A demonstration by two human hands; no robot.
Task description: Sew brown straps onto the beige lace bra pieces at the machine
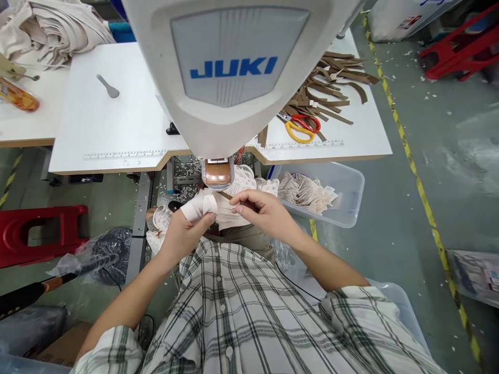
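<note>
My left hand (192,228) is closed around a looped white fabric band (198,208), its thumb pressed on the fold. Opposite it, my right hand (262,210) is pinched, fingertips at the end of a narrow brown fabric strip (226,196); part of the grip is hidden. Pleated cream fabric (230,214) hangs between and below both hands. Just beyond them is the brown-fronted lower head of the JUKI sewing machine (217,174). White lace (244,179) lies behind the fabric, and more lace-edged cloth (161,218) hangs by my left wrist.
The white worktable (117,119) carries a pile of brown strips (323,88), scissors (302,127) and a small grey tool (108,86). A clear plastic bin (346,197) with cream pieces stands at right. A red stool (42,234) is at left.
</note>
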